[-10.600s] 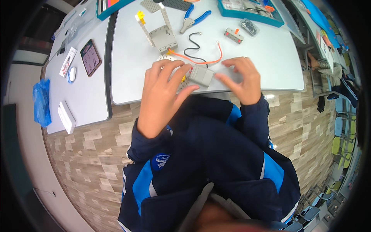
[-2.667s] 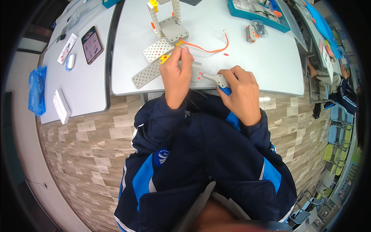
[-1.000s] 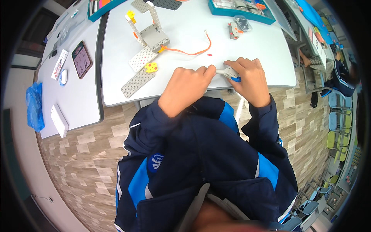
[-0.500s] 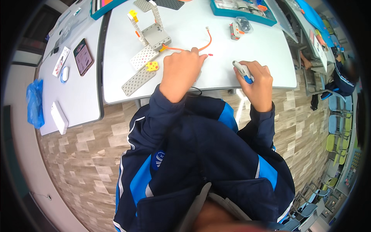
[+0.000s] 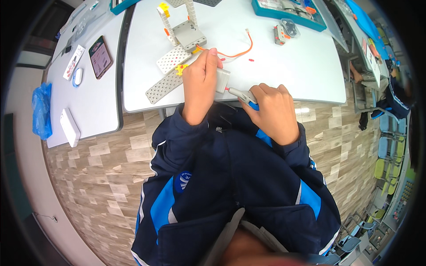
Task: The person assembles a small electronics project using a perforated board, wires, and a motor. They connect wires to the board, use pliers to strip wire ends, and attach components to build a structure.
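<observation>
My left hand [image 5: 199,84] is closed around a light grey plastic block [image 5: 223,80] near the table's front edge. In my right hand [image 5: 274,111] is a grey-and-blue plier-like tool [image 5: 242,95], its tip pointing left at the block. A small red pin [image 5: 226,89] shows between the tool's tip and the block's side; whether the tip grips it I cannot tell. Beyond my left hand stands a grey-and-white building-block model [image 5: 190,36] with two upright arms and an orange cable [image 5: 242,54]. A yellow piece [image 5: 181,69] and a grey perforated plate [image 5: 163,87] lie beside that hand.
Small red pins [image 5: 251,60] lie on the white table. Farther back are a grey-and-orange part [image 5: 279,35], a small clear box [image 5: 290,28] and a teal parts tray [image 5: 284,18]. On the left-hand table rest a phone [image 5: 101,57], a white box [image 5: 70,127] and a blue plastic bag [image 5: 41,111].
The tool in my right hand has moved left and nearer to me, up to the block. My left hand has turned, and the block it holds now shows. The whole view has shifted slightly.
</observation>
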### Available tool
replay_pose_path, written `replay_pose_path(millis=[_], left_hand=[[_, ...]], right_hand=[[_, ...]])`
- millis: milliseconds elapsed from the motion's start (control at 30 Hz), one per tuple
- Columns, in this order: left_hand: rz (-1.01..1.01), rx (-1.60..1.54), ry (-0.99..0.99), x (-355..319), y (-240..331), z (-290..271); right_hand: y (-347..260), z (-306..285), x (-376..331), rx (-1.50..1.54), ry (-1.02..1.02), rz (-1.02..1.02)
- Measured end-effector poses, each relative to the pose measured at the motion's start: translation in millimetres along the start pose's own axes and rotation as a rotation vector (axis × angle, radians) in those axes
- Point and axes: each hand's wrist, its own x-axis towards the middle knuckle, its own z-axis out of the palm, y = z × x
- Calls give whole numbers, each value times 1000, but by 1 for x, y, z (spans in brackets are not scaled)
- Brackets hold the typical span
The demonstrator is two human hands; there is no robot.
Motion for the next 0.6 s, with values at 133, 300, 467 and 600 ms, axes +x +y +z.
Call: replay_pose_path(millis=[133, 300, 467, 600], left_hand=[[34, 19, 38, -2, -1, -2], [87, 86, 54, -6, 2, -1], [116, 135, 22, -5, 9, -8], [116, 45, 68, -6, 10, -24]], right_hand=[[-6, -1, 2, -32, 16, 12], [-8, -2, 2, -72, 0, -8], [-11, -2, 2, -75, -25, -59], [-21, 5, 0, 139, 40, -54]])
